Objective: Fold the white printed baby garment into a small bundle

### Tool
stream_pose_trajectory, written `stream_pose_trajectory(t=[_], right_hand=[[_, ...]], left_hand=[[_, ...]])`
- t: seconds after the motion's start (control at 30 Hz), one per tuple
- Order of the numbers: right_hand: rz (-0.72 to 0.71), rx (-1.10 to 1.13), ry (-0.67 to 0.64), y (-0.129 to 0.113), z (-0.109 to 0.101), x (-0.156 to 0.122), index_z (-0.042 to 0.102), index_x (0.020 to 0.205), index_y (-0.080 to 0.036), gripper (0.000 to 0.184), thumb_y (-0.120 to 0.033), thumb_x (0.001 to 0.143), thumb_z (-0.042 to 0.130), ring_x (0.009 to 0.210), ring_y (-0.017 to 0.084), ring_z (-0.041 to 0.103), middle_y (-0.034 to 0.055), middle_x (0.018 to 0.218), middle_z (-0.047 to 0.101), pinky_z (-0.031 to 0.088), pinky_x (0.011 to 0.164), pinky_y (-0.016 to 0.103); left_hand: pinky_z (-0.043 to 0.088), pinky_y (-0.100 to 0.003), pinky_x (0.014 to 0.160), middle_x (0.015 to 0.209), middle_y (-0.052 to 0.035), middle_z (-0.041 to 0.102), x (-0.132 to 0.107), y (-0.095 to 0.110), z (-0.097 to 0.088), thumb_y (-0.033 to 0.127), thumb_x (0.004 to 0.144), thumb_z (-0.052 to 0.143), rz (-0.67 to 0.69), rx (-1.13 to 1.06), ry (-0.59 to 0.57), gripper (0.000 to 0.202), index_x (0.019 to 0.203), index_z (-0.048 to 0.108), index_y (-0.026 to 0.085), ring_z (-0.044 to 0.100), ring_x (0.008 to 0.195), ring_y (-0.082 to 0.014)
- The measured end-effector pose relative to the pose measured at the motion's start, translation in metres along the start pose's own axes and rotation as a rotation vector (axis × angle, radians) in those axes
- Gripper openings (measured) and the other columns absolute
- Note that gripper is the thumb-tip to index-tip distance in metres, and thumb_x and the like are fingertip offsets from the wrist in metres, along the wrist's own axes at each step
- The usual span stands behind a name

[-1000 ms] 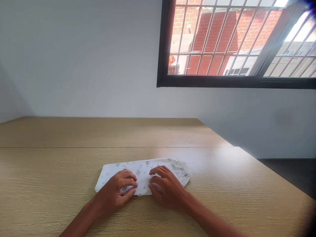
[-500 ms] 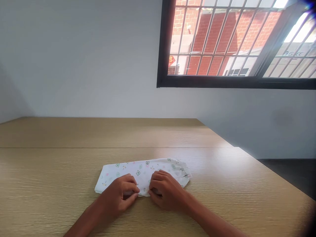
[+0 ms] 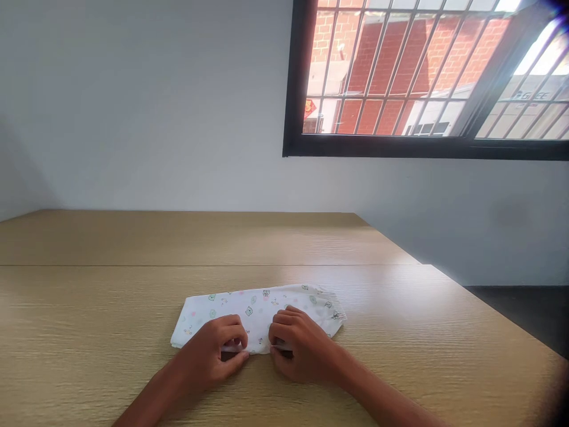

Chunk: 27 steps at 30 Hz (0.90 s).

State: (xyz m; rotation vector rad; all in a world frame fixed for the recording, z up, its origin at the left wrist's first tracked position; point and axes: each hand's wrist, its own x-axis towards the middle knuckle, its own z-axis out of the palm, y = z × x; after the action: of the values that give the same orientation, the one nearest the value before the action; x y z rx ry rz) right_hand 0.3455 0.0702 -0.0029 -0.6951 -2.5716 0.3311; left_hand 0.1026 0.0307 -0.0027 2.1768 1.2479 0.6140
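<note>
A white folded cloth (image 3: 260, 305) with small green and pink prints lies flat on the wooden table (image 3: 89, 320), a little in front of me. My left hand (image 3: 213, 353) pinches the cloth's near edge left of its middle, fingers curled. My right hand (image 3: 297, 347) grips the same near edge just to the right, fingers curled too. The two hands sit close together, almost touching. The cloth's left end and its gathered right end lie free on the table.
A seam runs across the table farther back. The table's right edge drops to a dark floor (image 3: 524, 314). A plain wall stands behind, with a black-framed barred window (image 3: 400, 77) at the upper right showing red brick outside.
Both hands have slid back from the top of the cloth to its near edge and curled their fingers onto it. The cloth has stayed in place.
</note>
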Motion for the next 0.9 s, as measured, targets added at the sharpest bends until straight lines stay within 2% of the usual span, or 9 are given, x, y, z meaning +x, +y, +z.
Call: stream_pose_trajectory(t=[0.17,0.37,0.57,0.73,0.9], right_hand=[[-0.006,0.014,0.010,0.001,0.001,0.000,0.038,0.071,-0.021,0.020,-0.011,0.074,0.055,0.064,0.013,0.040,-0.0043,0.067,0.047,0.035,0.071,0.027],[0.001,0.033,0.023,0.003,0.004,0.000,0.050,0.076,-0.021,0.023,-0.007,0.060,0.055,0.067,0.014,0.046,-0.0037,0.071,0.055,0.036,0.073,0.028],[0.059,0.018,0.020,0.001,0.001,0.000,0.049,0.078,-0.020,0.019,-0.005,0.068,0.055,0.069,0.014,0.048,-0.0019,0.076,0.059,0.037,0.072,0.027],[0.077,0.008,0.037,0.002,0.002,0.001,0.046,0.077,-0.020,0.021,-0.003,0.068,0.054,0.067,0.014,0.045,-0.0022,0.074,0.057,0.036,0.070,0.026],[0.076,-0.005,0.050,0.003,0.006,0.000,0.044,0.074,-0.020,0.021,-0.001,0.069,0.051,0.064,0.014,0.041,-0.0025,0.070,0.054,0.033,0.066,0.026]], left_hand=[[0.038,-0.023,0.063,0.090,0.0002,0.055,0.000,0.002,0.003,0.017,0.083,0.061,0.026,-0.006,0.006,0.005,0.083,0.058,0.021,0.050,0.075,-0.0135],[0.041,-0.025,0.070,0.093,-0.0017,0.058,0.003,0.011,0.010,0.017,0.087,0.056,0.037,-0.026,0.049,0.007,0.087,0.060,0.022,0.053,0.082,-0.0159],[0.042,-0.027,0.069,0.089,-0.0019,0.059,0.005,0.013,0.013,0.017,0.090,0.052,0.011,-0.047,0.089,0.011,0.083,0.059,0.020,0.054,0.079,-0.0162],[0.041,-0.029,0.071,0.087,-0.0012,0.059,0.005,0.014,0.015,0.017,0.090,0.053,0.003,-0.026,0.119,0.009,0.083,0.058,0.021,0.053,0.078,-0.0170],[0.043,-0.031,0.076,0.092,-0.0022,0.061,0.007,0.016,0.018,0.021,0.090,0.058,0.018,-0.022,0.130,0.009,0.095,0.065,0.023,0.055,0.084,-0.0186]])
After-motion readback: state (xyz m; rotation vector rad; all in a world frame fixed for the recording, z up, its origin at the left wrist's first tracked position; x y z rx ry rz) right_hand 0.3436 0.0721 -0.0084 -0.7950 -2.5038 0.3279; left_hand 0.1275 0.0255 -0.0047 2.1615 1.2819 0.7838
